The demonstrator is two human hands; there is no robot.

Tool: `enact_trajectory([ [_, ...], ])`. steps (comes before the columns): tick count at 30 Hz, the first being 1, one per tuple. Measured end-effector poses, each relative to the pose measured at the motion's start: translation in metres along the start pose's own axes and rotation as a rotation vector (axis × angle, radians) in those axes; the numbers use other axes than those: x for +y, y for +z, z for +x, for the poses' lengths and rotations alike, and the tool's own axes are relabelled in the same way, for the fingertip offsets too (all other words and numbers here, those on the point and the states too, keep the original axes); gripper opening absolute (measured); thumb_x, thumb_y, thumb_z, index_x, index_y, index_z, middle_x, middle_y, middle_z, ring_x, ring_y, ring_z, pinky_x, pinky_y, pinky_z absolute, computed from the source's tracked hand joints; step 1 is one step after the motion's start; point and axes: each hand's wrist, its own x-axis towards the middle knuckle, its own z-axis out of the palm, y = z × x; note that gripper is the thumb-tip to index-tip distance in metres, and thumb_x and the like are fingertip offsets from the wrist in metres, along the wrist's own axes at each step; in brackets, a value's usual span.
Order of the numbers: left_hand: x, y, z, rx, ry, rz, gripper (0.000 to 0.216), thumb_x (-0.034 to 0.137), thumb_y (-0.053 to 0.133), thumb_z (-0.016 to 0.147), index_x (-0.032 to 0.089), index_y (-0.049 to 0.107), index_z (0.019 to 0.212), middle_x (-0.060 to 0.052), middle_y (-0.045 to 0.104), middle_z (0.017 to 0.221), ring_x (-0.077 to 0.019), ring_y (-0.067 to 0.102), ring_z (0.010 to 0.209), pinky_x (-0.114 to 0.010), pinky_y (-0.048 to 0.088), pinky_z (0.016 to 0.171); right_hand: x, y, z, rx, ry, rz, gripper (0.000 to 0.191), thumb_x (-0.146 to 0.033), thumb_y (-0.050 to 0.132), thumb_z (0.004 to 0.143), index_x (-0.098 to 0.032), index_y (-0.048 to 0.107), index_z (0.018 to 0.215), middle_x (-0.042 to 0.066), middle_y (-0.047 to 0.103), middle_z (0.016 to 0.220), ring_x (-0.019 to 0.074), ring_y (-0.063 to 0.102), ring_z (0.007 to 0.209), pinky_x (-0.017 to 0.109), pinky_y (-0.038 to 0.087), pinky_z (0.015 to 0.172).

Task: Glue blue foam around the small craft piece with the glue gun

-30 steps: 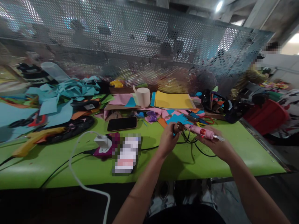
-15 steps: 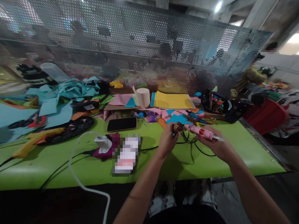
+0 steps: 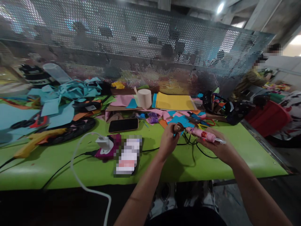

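My right hand (image 3: 217, 146) is wrapped round a pink glue gun (image 3: 202, 134), with a clear glue stick (image 3: 220, 141) jutting from its rear. The gun's nozzle points left, close to a small brown rounded piece (image 3: 179, 127) pinched in my left hand (image 3: 168, 138). Whether nozzle and piece touch is too small to tell. A black cord loops on the green table (image 3: 150, 171) below the gun. Just beyond my hands lie blue paper pieces (image 3: 180, 120).
To the left are a dark phone (image 3: 124, 125), a phone with a blurred screen (image 3: 129, 155), a purple power strip (image 3: 108, 150) and a yellow glue gun (image 3: 39, 141). A white paper roll (image 3: 144, 98) and yellow sheets (image 3: 175, 102) stand before the perforated metal screen (image 3: 131, 44).
The view has shifted very slightly. Both hands keep nearly the same place and hold on the glue gun and brown piece.
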Motion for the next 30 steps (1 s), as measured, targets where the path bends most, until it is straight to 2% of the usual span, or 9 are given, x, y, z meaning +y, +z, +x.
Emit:
enact_trajectory([
  [9, 0.0012, -0.0013, 0.0007, 0.007, -0.019, -0.041, 0.019, 0.013, 0.053, 0.084, 0.018, 0.052, 0.102, -0.008, 0.062, 0.101, -0.0201, 0.057, 0.093, -0.033, 0.043, 0.086, -0.0014, 0.0001, -0.0006, 0.01, 0.007, 0.008, 0.033, -0.045, 0.06, 0.089, -0.022, 0.047, 0.069, -0.002, 0.049, 0.066, 0.0151, 0.044, 0.06, 0.03, 0.034, 0.056],
  [19, -0.0013, 0.0004, 0.0005, 0.015, 0.025, -0.04, 0.019, 0.013, 0.055, 0.083, 0.02, 0.053, 0.101, -0.007, 0.063, 0.101, -0.0195, 0.059, 0.093, -0.031, 0.043, 0.085, -0.0011, 0.0017, 0.0038, 0.024, -0.033, 0.0, 0.033, -0.044, 0.06, 0.088, -0.022, 0.047, 0.068, -0.001, 0.051, 0.068, 0.0158, 0.046, 0.063, 0.03, 0.035, 0.059],
  [30, -0.0005, -0.0005, 0.0005, 0.018, 0.015, -0.035, 0.021, 0.014, 0.054, 0.084, 0.019, 0.053, 0.104, -0.008, 0.062, 0.102, -0.0198, 0.058, 0.094, -0.032, 0.043, 0.087, -0.0014, 0.0002, 0.0005, 0.015, -0.002, 0.02, 0.034, -0.046, 0.062, 0.087, -0.022, 0.048, 0.067, -0.001, 0.051, 0.067, 0.0154, 0.045, 0.061, 0.029, 0.035, 0.057],
])
